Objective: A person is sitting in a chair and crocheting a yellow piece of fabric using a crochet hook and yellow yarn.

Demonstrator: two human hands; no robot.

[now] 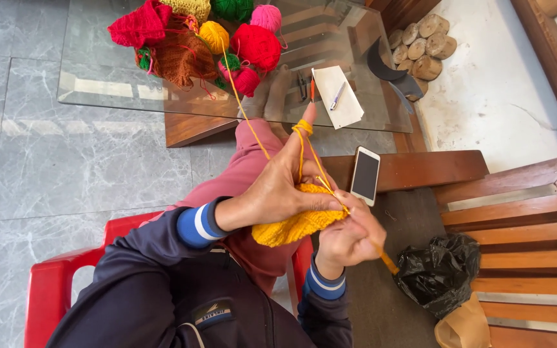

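Observation:
My left hand (277,187) holds a yellow crocheted piece (294,225) against my lap, with yellow yarn (243,106) wrapped round its raised index finger. That yarn runs up to a yellow ball (214,35) on the glass table. My right hand (349,235) grips a crochet hook (381,254) with an orange handle, its tip at the edge of the yellow piece. Both hands touch the piece.
A glass table (98,84) carries yarn balls in red (256,45), green and pink, brown and red crocheted pieces (178,58), a paper pad with a pen (338,96). A white phone (365,175) lies on a wooden bench. A black plastic bag (436,270) sits at right. I sit on a red chair (53,283).

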